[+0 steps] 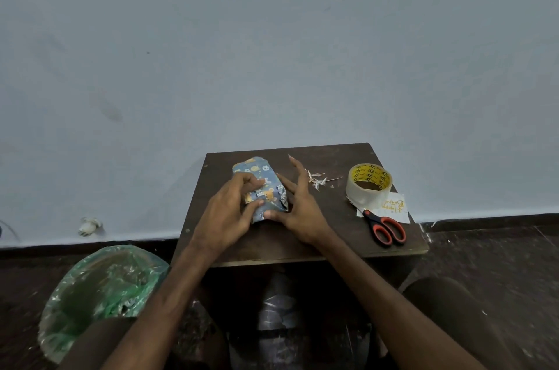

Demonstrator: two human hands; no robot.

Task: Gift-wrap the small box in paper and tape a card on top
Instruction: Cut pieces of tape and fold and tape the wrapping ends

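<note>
Most of the wrapping looks done from my head view – the blue printed paper (pixel 256 169) is folded round the small box, which is hidden inside it, and the parcel lies on the brown table (pixel 302 245), toward its far left. My left hand (pixel 230 206) has its fingers curled down on top of the paper and its thumb pinching the near fold. My right hand (pixel 299 203) is spread, with the fingers straight and lifted and the thumb pressing the near end flat. That near end still gapes on the right, and I see no tape on it, so I judge it unsealed. The tape roll (pixel 369 185), scissors (pixel 385 229) and card (pixel 396 207) wait at the right – the card is still untaped.
</note>
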